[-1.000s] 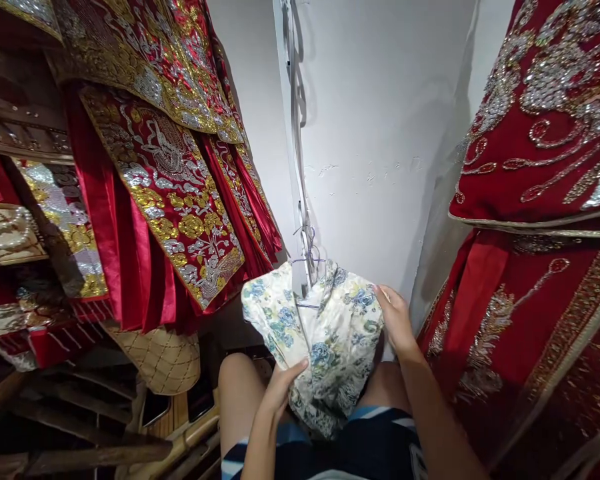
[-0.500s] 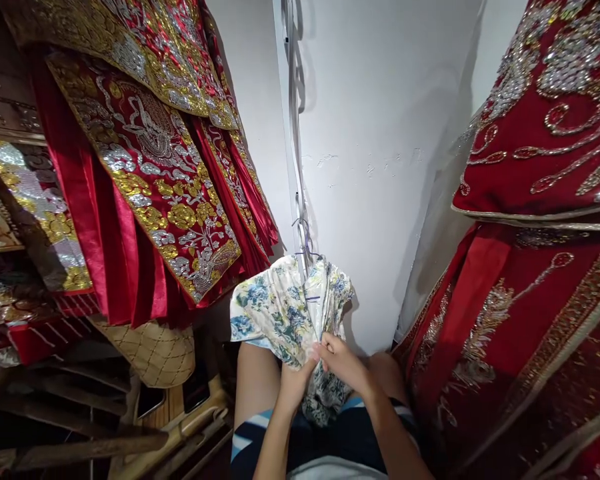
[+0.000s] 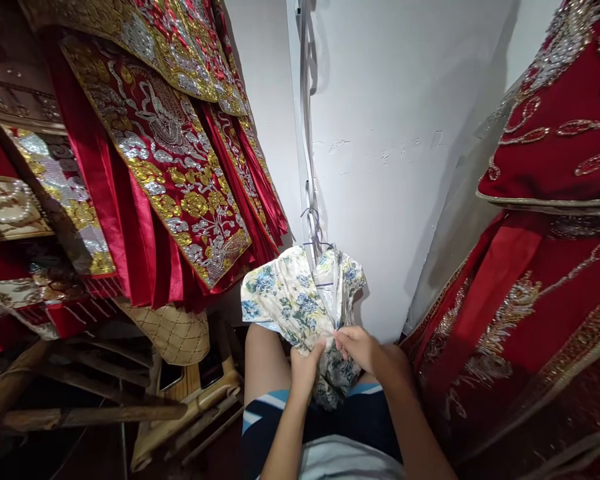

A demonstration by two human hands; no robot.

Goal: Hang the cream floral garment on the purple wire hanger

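A floral garment [image 3: 290, 290], white with blue and yellow flowers, hangs over my lap from a thin hanger [image 3: 316, 227] on a narrow strap by the wall. Its front is open in a V at the neck. My left hand [image 3: 307, 363] is closed on the cloth just below the V, thumb on top. Close beside it on the right, my right hand [image 3: 354, 347] pinches the front edge at the bottom of the V. The lower part of the garment bunches between my thighs.
Red embroidered garments [image 3: 195, 200] with gold and silver hang at the left. More beaded red clothing [image 3: 570, 167] fills the right side. A bamboo frame [image 3: 195, 407] stands low at the left, and a white wall [image 3: 380, 87] rises ahead.
The view has shifted, so things appear further right and slightly higher. My hands have moved a little apart on the cloth, and the front panel lies flatter.
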